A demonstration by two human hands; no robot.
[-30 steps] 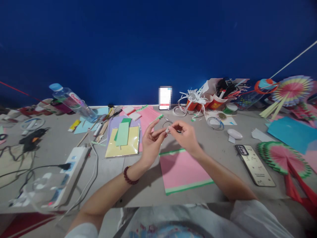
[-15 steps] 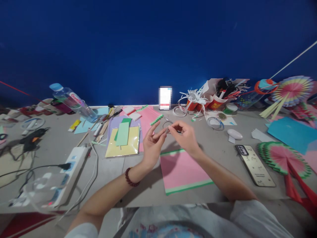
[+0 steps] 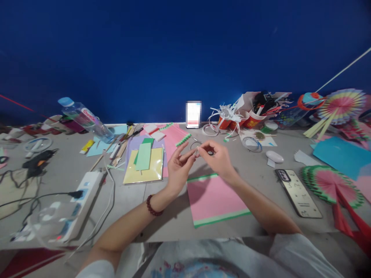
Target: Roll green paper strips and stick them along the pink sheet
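My left hand, palm turned up, has its thumb and a finger pinched together at the tips. My right hand is also closed in a pinch, its fingertips meeting those of the left. Between them is something tiny and pale that I cannot make out. Just behind the fingertips lies a ring-shaped roll, partly covered by the hands. Below my hands a pink paper sheet with green strips along its near and far edges lies flat on the table.
Left of my hands is a yellow paper pack with a pale green strip on top. Further left are a water bottle and a power strip. A phone and a pink-green paper fan lie at the right.
My fingertips have shifted very slightly against each other, still pinched together. The paper sheet and everything else on the table look the same.
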